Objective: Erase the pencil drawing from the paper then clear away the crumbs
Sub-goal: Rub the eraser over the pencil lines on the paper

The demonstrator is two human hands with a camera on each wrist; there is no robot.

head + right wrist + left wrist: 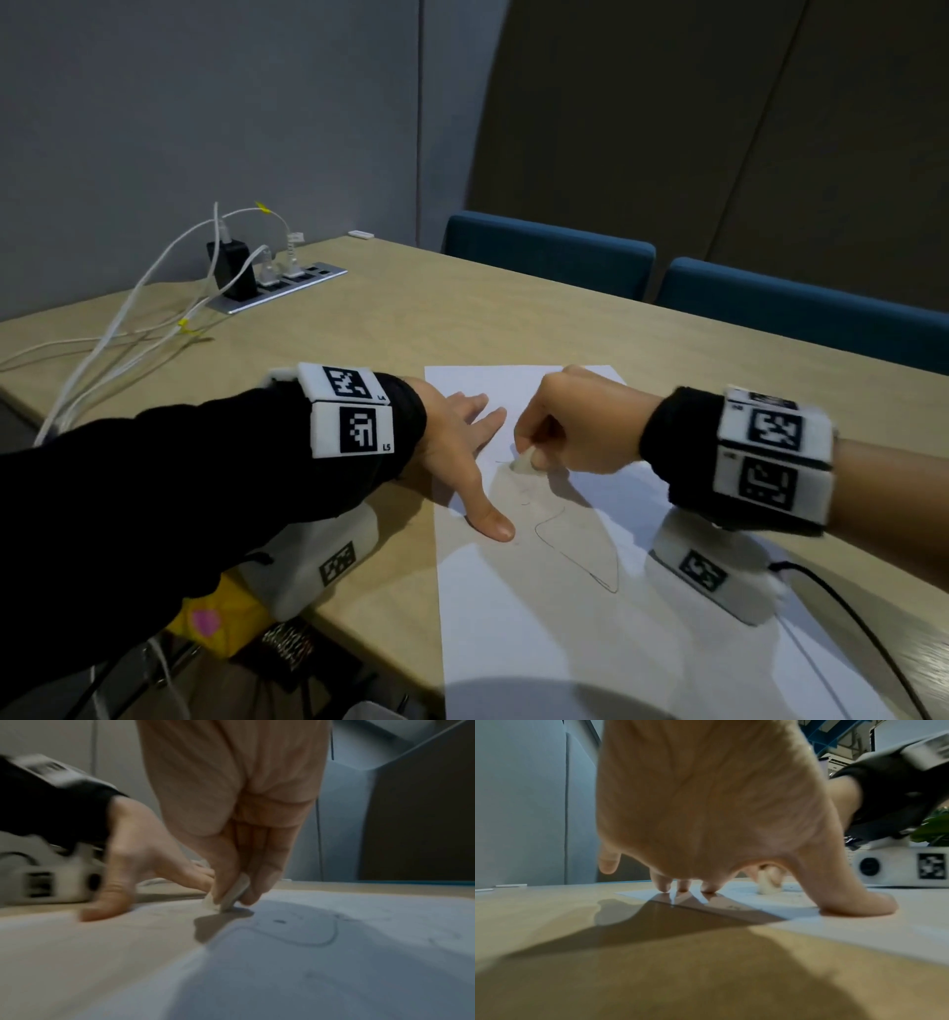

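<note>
Right hand (575,426) pinching eraser (525,462) down on paper (539,642) (pencil line (580,557) just nearer); left hand (457,447) spread flat, pinning left edge.

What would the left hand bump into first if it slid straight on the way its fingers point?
Probably the right hand, which pinches a small white eraser on the white sheet of paper. The left hand, pressed flat on the sheet, points across it towards that hand; only bare paper seems to lie between them.
</note>
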